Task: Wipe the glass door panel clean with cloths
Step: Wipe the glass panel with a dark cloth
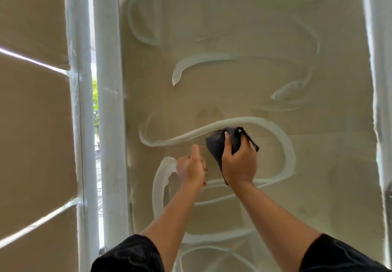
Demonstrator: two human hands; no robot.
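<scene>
1. Hazy tan film covers nearly the whole glass door panel [233, 81], which stands tall between white frame posts [108, 102]. Pale looping streaks [286, 144] are swiped through it.
2. Right hand [239, 161] grips a bunched dark cloth [216, 144], up against the glass around mid-panel, right on one loop.
3. Left hand [191, 169] sits just beside it, lower left, fingers curled and thumb up. Can't tell if it's holding anything.
4. Dirty glass lies every way from the cloth, mostly straight up. My guess is the right hand does the work, going along the panel's vertical axis.
</scene>
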